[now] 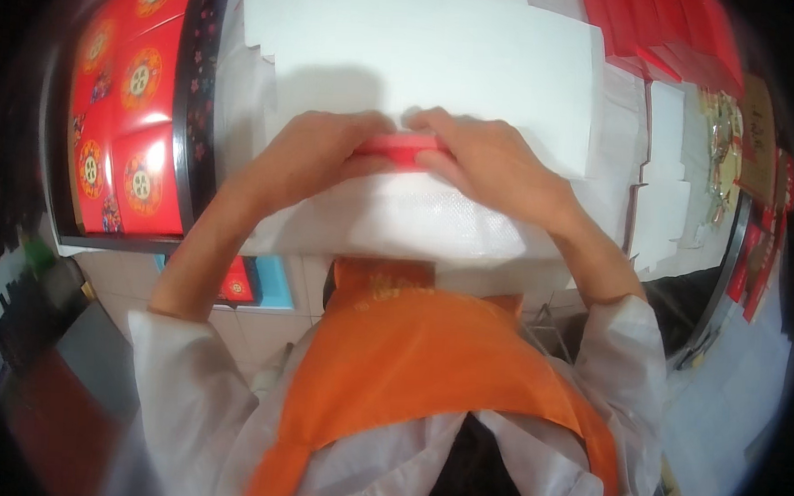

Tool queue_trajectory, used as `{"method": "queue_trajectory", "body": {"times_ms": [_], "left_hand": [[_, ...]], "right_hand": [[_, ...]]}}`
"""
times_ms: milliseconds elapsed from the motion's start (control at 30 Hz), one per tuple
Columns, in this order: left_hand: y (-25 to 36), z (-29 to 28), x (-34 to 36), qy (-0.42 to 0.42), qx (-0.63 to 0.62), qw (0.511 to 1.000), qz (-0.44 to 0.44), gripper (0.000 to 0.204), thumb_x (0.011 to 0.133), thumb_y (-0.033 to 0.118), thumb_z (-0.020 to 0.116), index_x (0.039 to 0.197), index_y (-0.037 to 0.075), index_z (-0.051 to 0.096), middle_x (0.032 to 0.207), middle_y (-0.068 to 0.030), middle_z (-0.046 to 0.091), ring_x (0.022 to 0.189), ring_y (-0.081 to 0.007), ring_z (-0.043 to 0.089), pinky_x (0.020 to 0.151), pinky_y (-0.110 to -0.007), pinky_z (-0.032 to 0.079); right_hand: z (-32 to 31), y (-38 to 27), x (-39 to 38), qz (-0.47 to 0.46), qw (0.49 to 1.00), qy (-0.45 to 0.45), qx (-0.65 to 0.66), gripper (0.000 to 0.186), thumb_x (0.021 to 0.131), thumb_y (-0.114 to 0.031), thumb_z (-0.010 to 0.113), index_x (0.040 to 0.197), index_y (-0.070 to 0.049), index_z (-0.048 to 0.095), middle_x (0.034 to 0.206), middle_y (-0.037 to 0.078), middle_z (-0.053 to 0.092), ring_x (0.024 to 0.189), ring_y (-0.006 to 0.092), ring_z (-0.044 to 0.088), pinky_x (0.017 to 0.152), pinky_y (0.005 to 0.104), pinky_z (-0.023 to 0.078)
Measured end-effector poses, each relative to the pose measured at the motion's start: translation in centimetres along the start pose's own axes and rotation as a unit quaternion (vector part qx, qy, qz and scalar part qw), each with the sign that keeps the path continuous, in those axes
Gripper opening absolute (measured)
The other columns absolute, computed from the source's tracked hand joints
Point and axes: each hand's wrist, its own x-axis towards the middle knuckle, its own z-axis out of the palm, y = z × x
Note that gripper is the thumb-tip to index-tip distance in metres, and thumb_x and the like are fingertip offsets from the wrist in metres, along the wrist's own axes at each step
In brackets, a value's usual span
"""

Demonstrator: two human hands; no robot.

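Between my two hands is a narrow red piece of card, seen nearly edge-on, close to the near edge of the work surface. My left hand is closed on its left end, fingers over the top and thumb below. My right hand grips the right end in the same manner, its thumb against the near face. The fingers hide most of the card, so whether it is a flat piece or a folded box cannot be told. Just beyond lies a large sheet of white cardboard.
A black-edged tray of red printed boxes stands at left. Red folded cartons lie at far right, above white die-cut card and clear-wrapped packets. A blue tray with a red box sits below, left.
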Motion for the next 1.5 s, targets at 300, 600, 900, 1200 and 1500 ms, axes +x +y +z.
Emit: {"method": "queue_trajectory", "body": {"times_ms": [300, 600, 900, 1200, 1500], "left_hand": [[0.1, -0.1, 0.9, 0.005, 0.044, 0.999, -0.004, 0.023, 0.081, 0.022, 0.062, 0.096, 0.006, 0.055, 0.086, -0.0112, 0.063, 0.075, -0.0253, 0.060, 0.068, -0.033, 0.047], [0.9, 8.4, -5.9, 0.310, 0.338, 0.870, 0.183, 0.043, 0.067, 0.010, 0.063, 0.110, 0.006, 0.058, 0.099, -0.0053, 0.054, 0.092, -0.0211, 0.053, 0.073, -0.033, 0.042], [0.5, 7.8, -4.5, 0.329, 0.273, 0.884, 0.188, 0.036, 0.067, 0.003, 0.062, 0.102, 0.004, 0.055, 0.097, -0.0089, 0.055, 0.092, -0.0246, 0.054, 0.074, -0.035, 0.044], [0.2, 8.2, -4.2, 0.291, 0.206, 0.919, 0.170, 0.032, 0.068, 0.001, 0.065, 0.098, 0.003, 0.054, 0.094, -0.0114, 0.054, 0.087, -0.0270, 0.053, 0.072, -0.036, 0.045], [1.0, 5.6, -2.8, 0.179, 0.051, 0.981, 0.044, 0.010, 0.075, 0.003, 0.062, 0.083, 0.003, 0.057, 0.079, -0.0093, 0.054, 0.076, -0.0261, 0.050, 0.070, -0.035, 0.042]], "right_hand": [[0.9, 1.0, 1.2, -0.030, 0.997, 0.039, 0.055, 0.024, 0.086, -0.025, 0.051, 0.099, -0.005, 0.048, 0.077, 0.016, 0.058, 0.075, 0.0314, 0.056, 0.066, 0.0402, 0.043], [8.3, 1.5, -4.4, -0.210, 0.911, 0.323, -0.149, 0.036, 0.066, -0.007, 0.059, 0.102, -0.011, 0.059, 0.097, 0.003, 0.052, 0.091, 0.0195, 0.048, 0.079, 0.0343, 0.040], [6.3, 1.7, -3.0, -0.212, 0.911, 0.328, -0.132, 0.031, 0.064, -0.004, 0.065, 0.095, -0.007, 0.058, 0.089, 0.005, 0.054, 0.082, 0.0216, 0.050, 0.070, 0.0317, 0.043], [4.0, 0.6, -3.2, -0.122, 0.977, 0.164, -0.062, 0.025, 0.068, -0.009, 0.068, 0.089, -0.006, 0.055, 0.089, 0.006, 0.054, 0.085, 0.0226, 0.052, 0.072, 0.0317, 0.046], [1.6, 0.0, -1.3, -0.013, 1.000, 0.013, -0.004, 0.016, 0.074, -0.016, 0.064, 0.082, -0.004, 0.057, 0.070, 0.008, 0.056, 0.074, 0.0246, 0.054, 0.064, 0.0348, 0.044]]}}
